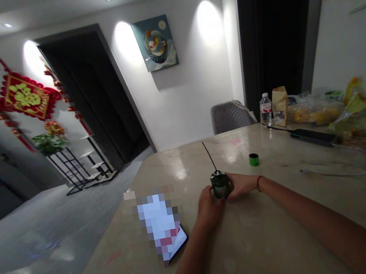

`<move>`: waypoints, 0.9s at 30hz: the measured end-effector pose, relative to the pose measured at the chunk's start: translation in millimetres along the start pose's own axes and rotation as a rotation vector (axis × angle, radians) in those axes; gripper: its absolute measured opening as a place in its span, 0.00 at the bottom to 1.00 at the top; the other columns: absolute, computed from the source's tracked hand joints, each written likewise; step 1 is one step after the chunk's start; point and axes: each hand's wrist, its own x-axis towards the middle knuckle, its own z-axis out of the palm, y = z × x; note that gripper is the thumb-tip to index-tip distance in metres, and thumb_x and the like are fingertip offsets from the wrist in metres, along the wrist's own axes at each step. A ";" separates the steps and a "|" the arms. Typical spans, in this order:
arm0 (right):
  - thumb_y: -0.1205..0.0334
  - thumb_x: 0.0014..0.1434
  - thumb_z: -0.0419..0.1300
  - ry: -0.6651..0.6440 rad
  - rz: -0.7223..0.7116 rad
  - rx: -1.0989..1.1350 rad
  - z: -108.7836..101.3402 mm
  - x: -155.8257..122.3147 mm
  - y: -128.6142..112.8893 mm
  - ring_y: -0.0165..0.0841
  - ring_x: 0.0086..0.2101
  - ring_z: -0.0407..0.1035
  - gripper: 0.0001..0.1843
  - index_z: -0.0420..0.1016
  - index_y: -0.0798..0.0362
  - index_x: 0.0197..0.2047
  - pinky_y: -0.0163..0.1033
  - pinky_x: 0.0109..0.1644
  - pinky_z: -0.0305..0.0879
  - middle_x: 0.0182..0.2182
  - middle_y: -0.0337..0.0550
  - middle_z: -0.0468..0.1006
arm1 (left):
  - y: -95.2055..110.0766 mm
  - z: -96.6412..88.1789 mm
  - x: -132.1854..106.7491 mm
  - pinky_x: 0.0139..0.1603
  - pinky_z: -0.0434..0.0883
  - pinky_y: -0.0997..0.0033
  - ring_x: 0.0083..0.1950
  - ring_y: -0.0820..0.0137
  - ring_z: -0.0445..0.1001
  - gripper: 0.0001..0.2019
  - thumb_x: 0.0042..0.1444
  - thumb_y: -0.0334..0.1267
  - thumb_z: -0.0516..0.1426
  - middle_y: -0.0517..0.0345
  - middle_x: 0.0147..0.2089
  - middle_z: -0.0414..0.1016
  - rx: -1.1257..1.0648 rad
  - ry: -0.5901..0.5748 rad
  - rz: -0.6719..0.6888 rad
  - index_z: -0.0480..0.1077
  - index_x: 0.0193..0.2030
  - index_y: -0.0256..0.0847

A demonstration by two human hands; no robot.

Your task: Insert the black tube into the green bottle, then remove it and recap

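A small dark green bottle (220,186) stands on the table in front of me, a pale ring round its mouth. My left hand (209,208) is closed round its left side, and my right hand (243,184) grips it from the right. From the bottle's top a thin black stick (209,155) runs up and slightly left; I cannot tell whether it sits in the mouth or lies behind. Beyond my right wrist is a bright green cap (254,159) with a dark top, apart from both hands. My fingers hide part of the bottle's sides.
A phone (182,242), mostly blurred out, lies left of my left forearm on the table (188,164). At the right are a water bottle (265,110), a paper bag (280,105), a black power strip (312,137), a white cable (338,174) and plastic bags (361,124). A chair (231,116) stands behind.
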 end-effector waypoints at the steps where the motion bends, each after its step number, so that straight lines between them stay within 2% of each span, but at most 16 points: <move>1: 0.62 0.31 0.68 0.025 -0.003 0.013 3.1 0.5 2.0 0.39 0.44 0.66 0.39 0.61 0.54 0.49 0.46 0.50 0.61 0.43 0.45 0.72 | 0.5 -0.3 -0.3 0.55 0.57 0.69 0.54 0.66 0.62 0.23 0.45 0.39 0.56 0.51 0.53 0.65 0.040 0.005 0.000 0.63 0.50 0.37; 5: 0.62 0.29 0.69 0.122 -0.025 0.061 13.4 4.5 11.5 0.39 0.46 0.65 0.41 0.60 0.55 0.49 0.46 0.52 0.59 0.46 0.48 0.70 | 0.7 -0.4 -1.1 0.58 0.54 0.65 0.57 0.63 0.59 0.21 0.45 0.42 0.56 0.49 0.54 0.64 0.217 0.025 -0.048 0.67 0.48 0.39; 8: 0.60 0.30 0.69 0.120 -0.047 0.111 16.2 7.1 18.2 0.39 0.46 0.65 0.40 0.60 0.54 0.49 0.46 0.51 0.61 0.47 0.48 0.70 | 1.0 -0.1 -1.7 0.59 0.51 0.63 0.59 0.62 0.56 0.21 0.47 0.43 0.55 0.48 0.56 0.62 0.290 0.016 -0.069 0.67 0.48 0.40; 17: 0.61 0.34 0.67 0.144 -0.029 0.156 16.2 8.4 22.1 0.39 0.43 0.68 0.34 0.63 0.54 0.47 0.48 0.50 0.61 0.43 0.46 0.73 | 2.3 2.0 -3.1 0.59 0.52 0.66 0.58 0.65 0.58 0.19 0.51 0.40 0.50 0.49 0.56 0.63 0.337 0.031 -0.056 0.66 0.49 0.38; 21: 0.62 0.34 0.67 0.160 -0.008 0.145 13.0 12.8 23.4 0.38 0.42 0.68 0.32 0.64 0.55 0.45 0.46 0.48 0.63 0.42 0.46 0.74 | 2.6 3.7 -4.0 0.60 0.50 0.64 0.60 0.63 0.55 0.19 0.51 0.39 0.50 0.47 0.58 0.60 0.357 0.048 -0.084 0.66 0.50 0.36; 27: 0.64 0.34 0.67 0.224 0.034 0.145 6.4 27.4 35.7 0.38 0.44 0.67 0.34 0.63 0.54 0.47 0.46 0.51 0.60 0.43 0.45 0.73 | 4.6 5.9 -6.2 0.60 0.49 0.62 0.61 0.62 0.53 0.19 0.52 0.39 0.49 0.46 0.58 0.59 0.408 0.026 -0.072 0.65 0.50 0.36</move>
